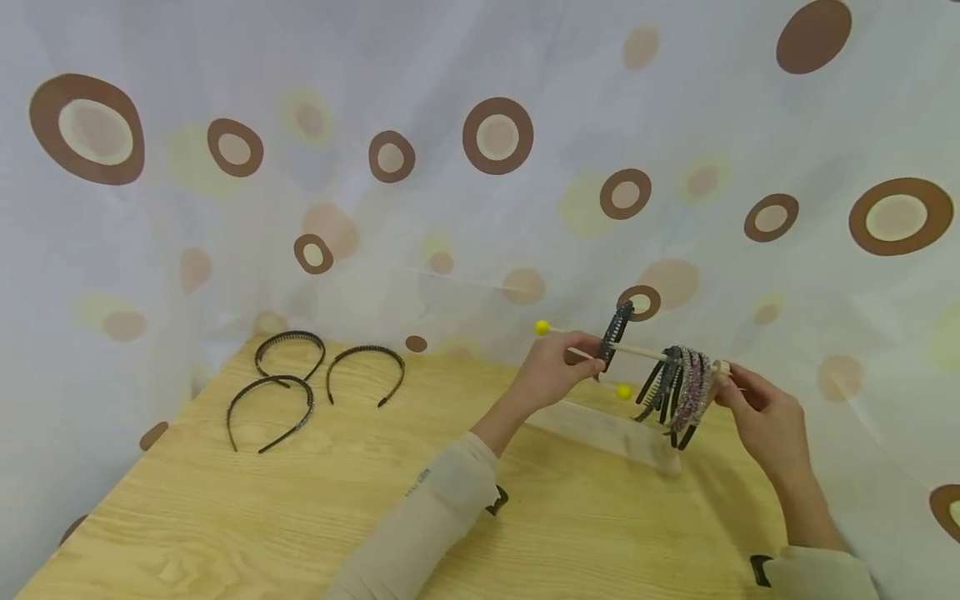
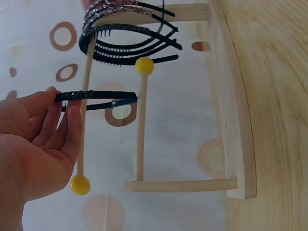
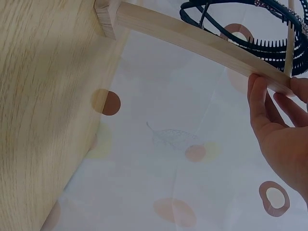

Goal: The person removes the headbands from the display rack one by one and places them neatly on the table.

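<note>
My left hand (image 1: 546, 371) pinches a dark, glittery toothed headband (image 1: 619, 321), its curved end between thumb and fingers in the left wrist view. That headband appears looped around the upper rod (image 1: 641, 352) of a wooden headband stand (image 2: 236, 120), between the yellow ball tip (image 2: 80, 185) and a bunch of headbands. Those bunched headbands (image 1: 686, 392), black, silver and pinkish with sparkle, hang near the rod's right end. With thumb and fingers my right hand (image 1: 772, 425) grips the top of the stand's upright (image 3: 192, 41). A shorter rod (image 2: 139, 125) also carries a yellow ball.
Three more dark headbands, a back one (image 1: 291, 336), a front one (image 1: 231, 417) and a right one (image 1: 366, 348), lie on the left of the wooden table (image 1: 300, 517). Behind the table hangs a pale sheet (image 1: 450, 67) printed with brown circles.
</note>
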The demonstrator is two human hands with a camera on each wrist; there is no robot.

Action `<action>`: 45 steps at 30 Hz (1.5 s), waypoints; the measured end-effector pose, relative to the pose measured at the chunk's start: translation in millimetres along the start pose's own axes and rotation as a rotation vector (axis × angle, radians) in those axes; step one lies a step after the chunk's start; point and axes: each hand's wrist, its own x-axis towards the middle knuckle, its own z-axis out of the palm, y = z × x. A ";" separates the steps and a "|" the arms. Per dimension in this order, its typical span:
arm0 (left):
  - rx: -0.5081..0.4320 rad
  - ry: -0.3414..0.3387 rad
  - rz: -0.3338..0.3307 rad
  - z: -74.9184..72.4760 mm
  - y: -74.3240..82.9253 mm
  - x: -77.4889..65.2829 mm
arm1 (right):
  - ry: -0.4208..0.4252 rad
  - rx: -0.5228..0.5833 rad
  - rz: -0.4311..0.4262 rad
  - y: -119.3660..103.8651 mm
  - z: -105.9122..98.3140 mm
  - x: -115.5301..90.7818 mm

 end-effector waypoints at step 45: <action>0.231 0.176 -0.047 -161.8 43.6 -76.7 | 0.028 0.018 -0.031 2.0 3.2 -2.5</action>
